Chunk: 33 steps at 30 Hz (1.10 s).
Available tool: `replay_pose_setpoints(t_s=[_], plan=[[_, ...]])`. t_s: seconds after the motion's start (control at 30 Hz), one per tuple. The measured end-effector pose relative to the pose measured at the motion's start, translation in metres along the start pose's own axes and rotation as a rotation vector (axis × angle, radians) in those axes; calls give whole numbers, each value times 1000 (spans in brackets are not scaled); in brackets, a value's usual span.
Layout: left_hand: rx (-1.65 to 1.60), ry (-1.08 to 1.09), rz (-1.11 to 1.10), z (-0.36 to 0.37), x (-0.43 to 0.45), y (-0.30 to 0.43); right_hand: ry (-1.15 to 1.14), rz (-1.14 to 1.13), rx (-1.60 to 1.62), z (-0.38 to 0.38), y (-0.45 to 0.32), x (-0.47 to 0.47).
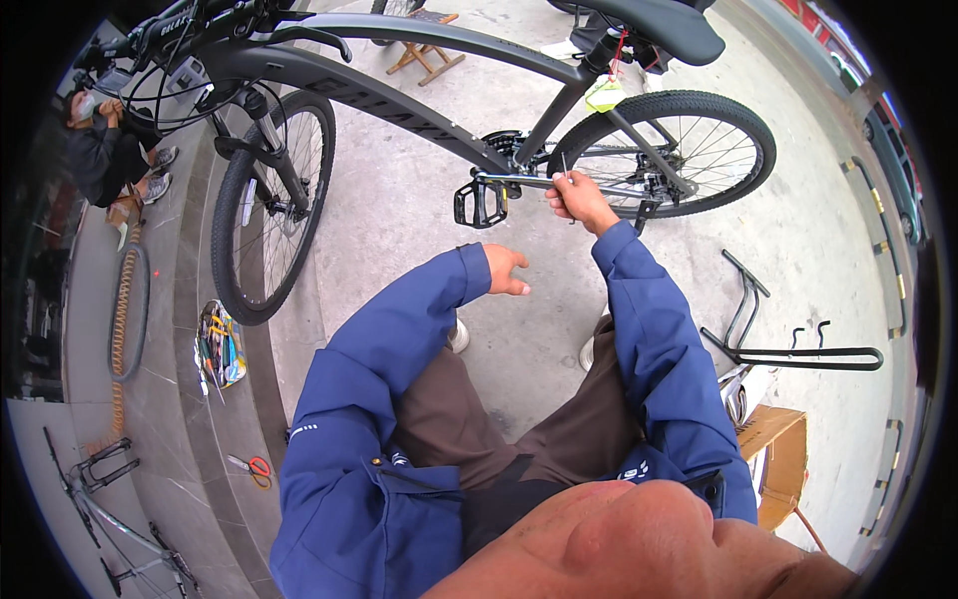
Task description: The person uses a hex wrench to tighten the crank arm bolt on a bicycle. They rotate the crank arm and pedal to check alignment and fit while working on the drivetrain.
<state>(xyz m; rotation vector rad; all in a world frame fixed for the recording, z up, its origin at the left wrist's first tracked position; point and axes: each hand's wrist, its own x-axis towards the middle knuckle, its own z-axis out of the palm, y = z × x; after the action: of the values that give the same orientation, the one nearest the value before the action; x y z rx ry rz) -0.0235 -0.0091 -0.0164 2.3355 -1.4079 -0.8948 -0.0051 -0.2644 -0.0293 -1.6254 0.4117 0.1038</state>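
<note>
My right hand (581,201) grips a long silver wrench (524,180). The far end of the wrench meets the axle side of a black platform pedal (480,202), near the crank. A thin metal rod (565,165) sticks up by my right fingers; what it belongs to is unclear. My left hand (507,269) hangs below the pedal, holding nothing, thumb and fingers apart. In front of me stands a dark grey bicycle (389,101), its chainring (503,142) behind the crank. A yellow-green tag (605,95) dangles from a red string under the saddle (666,34).
On the step at left lie a pouch of hand tools (221,348) and orange-handled scissors (258,468). A black metal stand (801,358) and an open cardboard box (782,457) are at right. Someone (112,142) sits at upper left. Behind the frame stands a wooden folding stool (425,56).
</note>
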Motion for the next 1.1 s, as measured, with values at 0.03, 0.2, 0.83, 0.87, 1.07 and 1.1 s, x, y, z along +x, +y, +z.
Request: replay_pose_setpoints(t_s=[0.03, 0.2, 0.83, 0.87, 1.07, 1.1], plan=[[-3, -5, -3, 0, 0, 0, 21, 10, -11, 0, 1, 1], [-6, -12, 5, -1, 0, 1, 27, 4, 11, 1, 3, 4], [15, -10, 6, 2, 3, -4, -9, 108, 30, -7, -3, -6], [29, -6, 8, 2, 4, -5, -38, 101, 29, -9, -4, -7], [44, -14, 2, 2, 4, -4, -130, 110, 11, -19, 2, -12], [16, -21, 2, 1, 4, -3, -137, 117, 10, -20, 3, -12]])
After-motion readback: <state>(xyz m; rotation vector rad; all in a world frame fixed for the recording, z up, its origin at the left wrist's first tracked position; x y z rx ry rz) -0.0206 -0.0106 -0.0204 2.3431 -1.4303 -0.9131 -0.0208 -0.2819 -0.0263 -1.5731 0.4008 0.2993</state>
